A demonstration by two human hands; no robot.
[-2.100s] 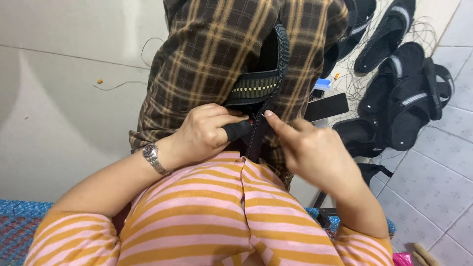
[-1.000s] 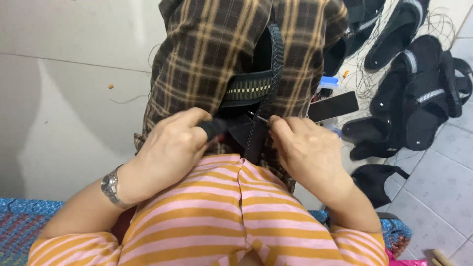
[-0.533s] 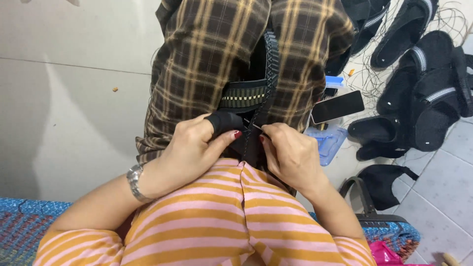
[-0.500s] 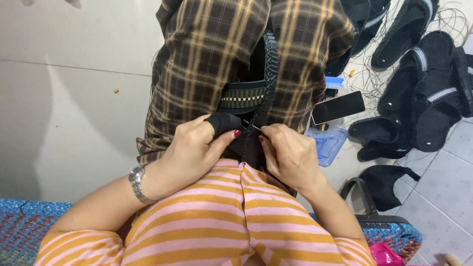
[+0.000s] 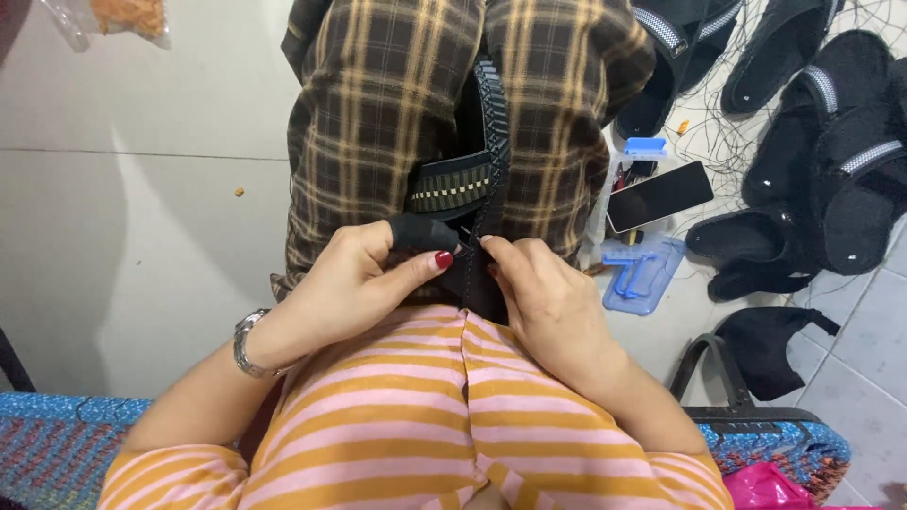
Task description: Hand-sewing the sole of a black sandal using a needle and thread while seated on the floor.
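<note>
A black sandal upper with a braided strap [image 5: 493, 123] and a beaded band [image 5: 452, 185] lies on my lap, over brown plaid trousers [image 5: 378, 113]. My left hand [image 5: 364, 283], with a black finger cover and red nails, pinches the lower black part of the piece. Just to its right, my right hand [image 5: 543, 297] pinches the same piece at the strap's base; the fingertips of both hands nearly meet. Whether a needle is between the fingers cannot be made out. A metal watch [image 5: 248, 342] is on my left wrist.
Several black sandal uppers [image 5: 831, 161] lie on the tiled floor at right, amid loose thread. A dark phone [image 5: 659, 195], a blue plastic tray [image 5: 642, 274] and a small blue box [image 5: 645, 147] sit beside my knee. A woven seat edge [image 5: 57, 444] runs below.
Both hands drew together over the strap's base. The camera view shifted slightly, and the hands stayed pinched on the black piece through the last half second.
</note>
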